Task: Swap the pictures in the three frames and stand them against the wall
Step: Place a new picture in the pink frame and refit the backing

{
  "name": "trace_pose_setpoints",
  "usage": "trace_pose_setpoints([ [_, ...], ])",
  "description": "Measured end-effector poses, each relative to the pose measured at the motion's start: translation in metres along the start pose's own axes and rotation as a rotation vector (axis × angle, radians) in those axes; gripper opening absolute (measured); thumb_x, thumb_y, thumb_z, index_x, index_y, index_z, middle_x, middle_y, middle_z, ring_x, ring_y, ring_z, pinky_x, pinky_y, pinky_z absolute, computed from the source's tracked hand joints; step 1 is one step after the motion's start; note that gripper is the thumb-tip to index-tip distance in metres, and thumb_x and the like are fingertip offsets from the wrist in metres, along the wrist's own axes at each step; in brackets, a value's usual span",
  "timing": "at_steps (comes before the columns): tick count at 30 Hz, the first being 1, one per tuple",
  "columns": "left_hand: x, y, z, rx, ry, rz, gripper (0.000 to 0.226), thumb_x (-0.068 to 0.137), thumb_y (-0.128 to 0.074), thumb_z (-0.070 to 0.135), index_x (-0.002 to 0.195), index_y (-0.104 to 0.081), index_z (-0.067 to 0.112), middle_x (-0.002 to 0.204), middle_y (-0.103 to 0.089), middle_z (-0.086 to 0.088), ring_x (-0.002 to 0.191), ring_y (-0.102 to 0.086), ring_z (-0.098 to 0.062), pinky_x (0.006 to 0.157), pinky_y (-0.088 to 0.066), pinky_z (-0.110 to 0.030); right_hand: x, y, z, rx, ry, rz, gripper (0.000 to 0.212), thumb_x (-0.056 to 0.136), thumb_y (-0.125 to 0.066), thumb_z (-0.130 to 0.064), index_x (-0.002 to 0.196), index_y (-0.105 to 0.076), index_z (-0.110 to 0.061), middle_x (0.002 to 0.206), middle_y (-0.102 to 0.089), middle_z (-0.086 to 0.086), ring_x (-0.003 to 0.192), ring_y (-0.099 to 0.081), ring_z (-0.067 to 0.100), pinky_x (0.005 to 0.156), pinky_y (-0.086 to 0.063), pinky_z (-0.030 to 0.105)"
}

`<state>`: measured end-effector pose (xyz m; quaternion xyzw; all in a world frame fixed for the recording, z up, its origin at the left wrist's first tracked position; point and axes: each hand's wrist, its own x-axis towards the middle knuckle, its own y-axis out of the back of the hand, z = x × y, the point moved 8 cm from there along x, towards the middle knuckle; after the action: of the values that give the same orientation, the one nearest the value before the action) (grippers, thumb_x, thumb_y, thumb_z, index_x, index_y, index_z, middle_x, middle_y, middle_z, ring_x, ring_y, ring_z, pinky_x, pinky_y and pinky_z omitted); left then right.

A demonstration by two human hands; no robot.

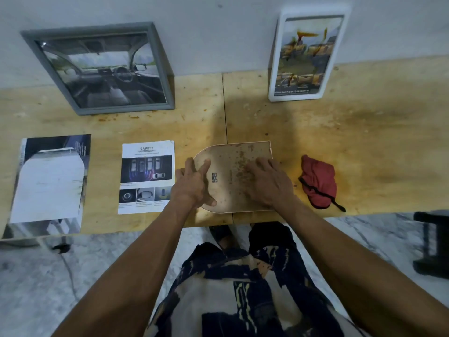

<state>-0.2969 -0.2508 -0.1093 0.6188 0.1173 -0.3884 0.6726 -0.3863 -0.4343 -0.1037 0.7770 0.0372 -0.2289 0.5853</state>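
An arch-shaped frame (230, 164) lies face down near the table's front edge, its stained brown back showing a small metal hanger. My left hand (192, 183) grips its rounded left end, thumb under the edge. My right hand (267, 182) presses flat on the back. A grey frame (102, 69) holding a car-interior picture leans on the wall at the back left. At the back right a white frame (308, 54) with a yellowish picture leans on the wall. Two loose pictures lie flat: a "SAFETY" sheet (147, 176) just left of my hands and a larger print (48, 183) at the far left.
A crumpled red cloth (318, 181) lies right of the arch frame. The wooden table (364, 142) has a seam down its middle. A black object (432, 242) stands on the marble floor at the right. A cable trails on the floor at the left.
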Motion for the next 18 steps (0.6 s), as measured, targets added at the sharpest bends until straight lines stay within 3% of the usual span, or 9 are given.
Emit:
trace_pose_setpoints([
  [2, 0.000, -0.001, 0.001, -0.003, 0.007, 0.001, 0.126, 0.059, -0.094, 0.039, 0.156, -0.012, 0.040, 0.153, -0.009, -0.006, 0.135, -0.021, -0.043, 0.101, -0.043, -0.060, 0.006, 0.004, 0.005, 0.000, -0.025, -0.006, 0.064, 0.086, -0.059, -0.051, 0.140, -0.033, -0.027, 0.145, -0.030, 0.003, 0.131, -0.035, 0.030, 0.099, -0.044, 0.046],
  [6, 0.004, -0.005, -0.003, -0.002, 0.013, -0.007, 0.122, 0.063, -0.092, 0.039, 0.156, -0.013, 0.039, 0.156, -0.006, -0.007, 0.137, -0.019, -0.043, 0.105, -0.038, -0.058, 0.006, -0.012, 0.011, -0.001, -0.071, -0.094, 0.081, 0.091, -0.053, -0.056, 0.154, -0.015, -0.024, 0.163, -0.010, 0.004, 0.148, -0.011, 0.031, 0.117, -0.023, 0.051],
  [10, 0.015, 0.002, -0.009, -0.017, -0.058, 0.038, 0.091, 0.082, -0.077, 0.036, 0.156, -0.025, 0.033, 0.158, -0.017, -0.017, 0.142, -0.027, -0.042, 0.115, -0.031, -0.049, 0.005, -0.012, 0.009, -0.022, -0.079, -0.125, 0.081, 0.094, -0.049, -0.057, 0.157, -0.008, -0.026, 0.165, -0.004, 0.001, 0.150, -0.005, 0.029, 0.117, -0.018, 0.054],
  [13, 0.012, 0.013, -0.021, -0.170, -0.015, 0.182, 0.070, 0.082, -0.078, 0.022, 0.146, -0.049, 0.023, 0.149, -0.043, -0.015, 0.127, -0.053, -0.037, 0.105, -0.046, -0.043, 0.002, -0.012, 0.007, 0.046, -0.116, -0.103, 0.077, 0.095, -0.052, -0.051, 0.156, -0.012, -0.027, 0.165, -0.005, 0.001, 0.150, -0.005, 0.029, 0.116, -0.022, 0.054],
  [16, 0.003, 0.013, -0.036, -0.405, 0.110, 0.296, 0.078, 0.066, -0.092, 0.022, 0.137, -0.059, 0.015, 0.120, -0.067, -0.011, 0.106, -0.067, -0.031, 0.089, -0.057, -0.045, -0.009, -0.016, -0.001, 0.041, -0.097, -0.024, 0.057, 0.098, -0.049, -0.043, 0.150, -0.027, -0.031, 0.162, -0.015, 0.004, 0.149, -0.010, 0.030, 0.113, -0.027, 0.053],
  [18, -0.002, 0.013, -0.042, -0.472, 0.195, 0.353, 0.077, 0.059, -0.095, 0.026, 0.126, -0.060, 0.012, 0.114, -0.069, -0.012, 0.101, -0.067, -0.033, 0.082, -0.058, -0.049, -0.016, -0.022, -0.004, 0.043, -0.108, -0.014, 0.048, 0.101, -0.042, -0.039, 0.147, -0.032, -0.034, 0.161, -0.014, 0.003, 0.149, -0.007, 0.029, 0.113, -0.026, 0.054],
])
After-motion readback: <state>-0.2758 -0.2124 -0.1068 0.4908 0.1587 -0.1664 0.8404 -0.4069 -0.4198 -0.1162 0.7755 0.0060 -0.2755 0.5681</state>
